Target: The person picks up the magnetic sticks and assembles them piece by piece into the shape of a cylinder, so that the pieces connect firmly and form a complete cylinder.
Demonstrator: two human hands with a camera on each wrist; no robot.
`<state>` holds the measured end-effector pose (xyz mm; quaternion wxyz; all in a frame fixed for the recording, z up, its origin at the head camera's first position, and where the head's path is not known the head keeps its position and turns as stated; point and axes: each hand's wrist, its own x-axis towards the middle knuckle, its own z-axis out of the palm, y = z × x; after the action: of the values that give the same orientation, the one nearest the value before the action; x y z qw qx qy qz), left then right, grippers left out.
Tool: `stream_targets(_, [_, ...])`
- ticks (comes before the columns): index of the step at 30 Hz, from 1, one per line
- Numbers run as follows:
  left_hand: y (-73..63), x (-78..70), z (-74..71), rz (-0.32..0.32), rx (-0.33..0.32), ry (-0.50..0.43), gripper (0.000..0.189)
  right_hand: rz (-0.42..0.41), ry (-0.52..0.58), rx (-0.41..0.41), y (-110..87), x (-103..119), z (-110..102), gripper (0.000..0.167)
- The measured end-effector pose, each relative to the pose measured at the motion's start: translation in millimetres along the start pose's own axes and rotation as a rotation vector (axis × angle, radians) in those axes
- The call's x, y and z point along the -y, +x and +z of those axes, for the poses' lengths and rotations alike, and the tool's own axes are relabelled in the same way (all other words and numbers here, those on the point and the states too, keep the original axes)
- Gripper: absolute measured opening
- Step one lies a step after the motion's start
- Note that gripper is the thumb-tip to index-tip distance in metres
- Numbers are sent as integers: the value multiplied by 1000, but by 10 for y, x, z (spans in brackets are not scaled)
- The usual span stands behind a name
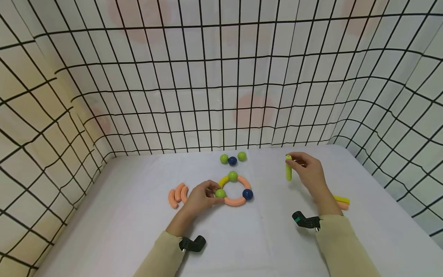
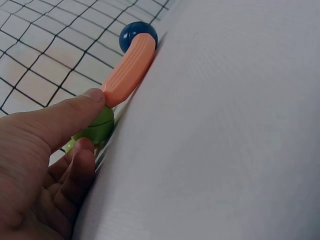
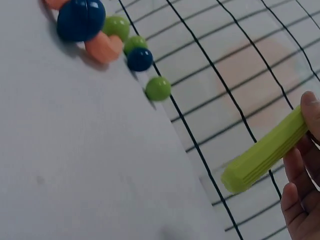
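A ring of curved rods and balls lies on the white table (image 1: 270, 238). It joins a green ball (image 1: 233, 176) at the back, a blue ball (image 1: 247, 194) at the right and another green ball (image 1: 220, 193) at the left. One curved rod is yellow (image 1: 223, 181); the other two are orange (image 1: 234, 201). My left hand (image 1: 201, 196) pinches the left green ball between thumb and fingers, as the left wrist view (image 2: 97, 127) also shows. Off to the right, my right hand (image 1: 309, 171) holds a yellow-green straight rod (image 1: 288, 171) by its top end, upright and raised over the table.
Several orange curved rods (image 1: 172, 199) lie left of my left hand. Behind the ring sit two green balls (image 1: 242, 156) and a blue ball (image 1: 232, 161). Yellow (image 1: 341, 199) and orange rods lie beside my right wrist. White walls with a black grid (image 1: 221, 84) enclose the table.
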<state>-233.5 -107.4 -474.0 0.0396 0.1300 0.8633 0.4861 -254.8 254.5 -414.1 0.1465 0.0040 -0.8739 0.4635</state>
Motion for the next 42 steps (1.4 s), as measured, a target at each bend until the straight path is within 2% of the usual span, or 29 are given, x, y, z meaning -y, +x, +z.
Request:
stream_targets(6, [15, -6, 3, 0, 1, 0, 37, -83, 31, 25, 99, 191, 221, 35])
stream_targets(14, [31, 4, 0, 0, -7, 16, 37, -123, 58, 50, 195, 400, 485, 33])
stream_targets(30, [29, 59, 20, 12, -15, 22, 36, -123, 129, 107, 226, 647, 929, 28])
stream_targets(42, [17, 40, 27, 22, -15, 30, 36, -95, 149, 124, 249, 708, 1183, 27])
